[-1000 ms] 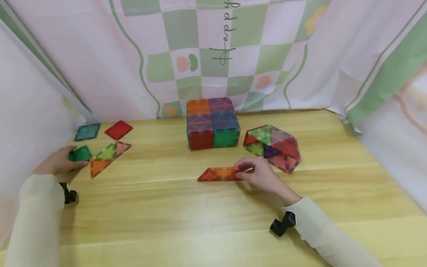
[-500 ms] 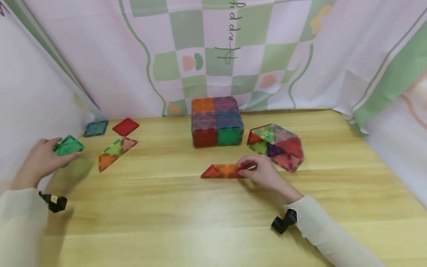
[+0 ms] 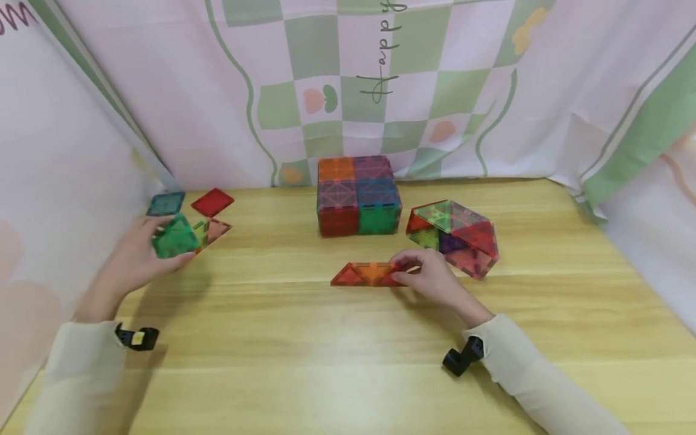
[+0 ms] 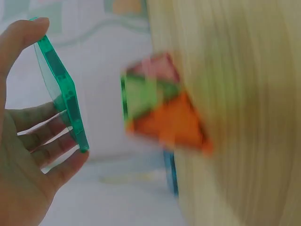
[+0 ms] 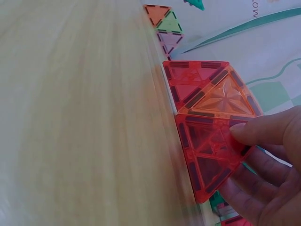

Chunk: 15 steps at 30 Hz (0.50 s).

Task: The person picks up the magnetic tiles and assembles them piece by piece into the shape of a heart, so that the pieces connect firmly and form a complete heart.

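Observation:
In the head view my left hand (image 3: 127,263) holds a translucent green magnetic tile (image 3: 176,237) above the table at the left. The left wrist view has the thumb on one end of that tile and the fingers on the other. Partly hidden behind it is a row of orange, green and pink triangular tiles (image 4: 150,103). My right hand (image 3: 435,281) pinches a red triangular magnetic tile (image 5: 207,155) with the thumb in front and the fingers behind. It stands edge to edge with an orange tile (image 5: 223,96) and another red tile (image 5: 190,80).
A box of colored tiles (image 3: 359,193) stands at the back middle. Right of it is a many-sided tile structure (image 3: 454,235) with an opening in front. A blue tile (image 3: 165,203) and a red tile (image 3: 213,202) are at the back left. Printed curtain cloth (image 3: 304,48) surrounds the table.
My left hand has lifted the green tile, swung left, then come back right in front of the triangle row. My right hand keeps its grip on the red tile. The head view has shifted slightly.

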Tool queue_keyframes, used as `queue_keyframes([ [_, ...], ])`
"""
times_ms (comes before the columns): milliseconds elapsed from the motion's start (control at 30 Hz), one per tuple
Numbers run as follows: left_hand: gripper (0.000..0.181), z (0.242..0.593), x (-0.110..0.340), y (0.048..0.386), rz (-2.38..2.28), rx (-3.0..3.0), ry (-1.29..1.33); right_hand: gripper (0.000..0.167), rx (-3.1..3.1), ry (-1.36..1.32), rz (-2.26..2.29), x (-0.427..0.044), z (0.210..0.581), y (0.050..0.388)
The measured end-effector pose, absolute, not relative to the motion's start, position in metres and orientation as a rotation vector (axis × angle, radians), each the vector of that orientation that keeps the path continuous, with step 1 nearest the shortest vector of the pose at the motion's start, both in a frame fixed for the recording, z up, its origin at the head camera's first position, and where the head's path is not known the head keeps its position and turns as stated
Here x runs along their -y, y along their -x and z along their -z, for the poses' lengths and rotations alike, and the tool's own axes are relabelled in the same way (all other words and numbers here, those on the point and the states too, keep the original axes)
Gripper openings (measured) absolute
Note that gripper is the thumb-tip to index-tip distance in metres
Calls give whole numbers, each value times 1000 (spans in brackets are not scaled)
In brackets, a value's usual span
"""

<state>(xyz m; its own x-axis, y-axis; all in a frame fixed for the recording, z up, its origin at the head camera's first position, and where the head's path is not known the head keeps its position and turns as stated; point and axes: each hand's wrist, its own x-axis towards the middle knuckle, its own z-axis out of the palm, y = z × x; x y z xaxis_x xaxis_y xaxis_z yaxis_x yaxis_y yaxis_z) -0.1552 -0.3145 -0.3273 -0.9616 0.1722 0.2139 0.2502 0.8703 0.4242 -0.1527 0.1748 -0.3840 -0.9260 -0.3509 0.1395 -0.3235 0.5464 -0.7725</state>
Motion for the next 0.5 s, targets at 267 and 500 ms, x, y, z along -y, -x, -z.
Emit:
queue_keyframes([
  [267,69,351,252,152,976,2754,604,17,-2746,615,1350,-172,383,153],
  [500,74,366,185,150,1187,2769,891,18,-2773,599,1380,-172,384,151],
])
